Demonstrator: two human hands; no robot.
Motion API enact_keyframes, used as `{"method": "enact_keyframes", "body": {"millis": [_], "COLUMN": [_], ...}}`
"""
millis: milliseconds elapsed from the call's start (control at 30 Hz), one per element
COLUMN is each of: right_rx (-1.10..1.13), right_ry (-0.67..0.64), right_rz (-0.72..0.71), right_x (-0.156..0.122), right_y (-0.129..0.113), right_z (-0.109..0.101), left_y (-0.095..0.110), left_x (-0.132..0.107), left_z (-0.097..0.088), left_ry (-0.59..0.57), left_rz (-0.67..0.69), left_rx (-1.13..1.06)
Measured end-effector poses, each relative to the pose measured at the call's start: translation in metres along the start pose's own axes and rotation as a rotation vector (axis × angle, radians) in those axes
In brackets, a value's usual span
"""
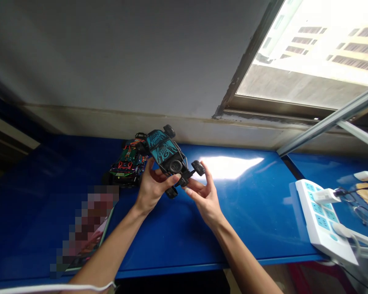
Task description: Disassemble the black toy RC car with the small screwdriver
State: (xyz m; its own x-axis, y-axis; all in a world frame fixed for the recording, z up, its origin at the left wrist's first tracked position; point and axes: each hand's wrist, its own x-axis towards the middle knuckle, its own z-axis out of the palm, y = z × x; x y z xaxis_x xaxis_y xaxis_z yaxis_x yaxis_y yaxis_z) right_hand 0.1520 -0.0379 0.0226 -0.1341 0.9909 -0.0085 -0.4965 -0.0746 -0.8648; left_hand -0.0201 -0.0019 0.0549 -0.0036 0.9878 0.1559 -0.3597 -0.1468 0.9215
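A black and teal toy buggy is held tilted above the blue tabletop, its rear end and spare wheel toward me. My left hand grips its rear left side, the thumb pressed near the spare wheel. At the rear right, my right hand holds it, with fingers by the right rear wheel and the thumb under the back. Just left of the buggy, a second toy car, dark with green, orange and red parts, stands on the table and is partly covered by the first.
A flat, partly blurred picture sheet lies at the left front. On the right stands a white power strip with plugs and cords, beside eyeglasses. A metal frame rises at the right, before the window.
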Motion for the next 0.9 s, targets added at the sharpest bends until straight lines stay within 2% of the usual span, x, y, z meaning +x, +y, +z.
{"method": "enact_keyframes", "body": {"millis": [167,333,633,900], "right_rx": [0.02,0.043,0.06,0.046], "right_ry": [0.065,0.126,0.113,0.081], "right_rz": [0.051,0.042,0.024,0.01], "right_x": [0.003,0.006,0.004,0.001], "right_y": [0.0,0.002,0.001,-0.001], "right_z": [0.002,0.0,0.0,0.002], "left_y": [-0.001,0.001,0.005,0.007], "left_x": [0.0,-0.004,-0.005,-0.01], "left_z": [0.0,0.003,0.005,0.011], "left_ry": [-0.004,-0.047,-0.013,-0.12], "left_rz": [-0.082,-0.13,-0.146,-0.172], "left_rx": [-0.017,-0.051,-0.092,-0.114]}}
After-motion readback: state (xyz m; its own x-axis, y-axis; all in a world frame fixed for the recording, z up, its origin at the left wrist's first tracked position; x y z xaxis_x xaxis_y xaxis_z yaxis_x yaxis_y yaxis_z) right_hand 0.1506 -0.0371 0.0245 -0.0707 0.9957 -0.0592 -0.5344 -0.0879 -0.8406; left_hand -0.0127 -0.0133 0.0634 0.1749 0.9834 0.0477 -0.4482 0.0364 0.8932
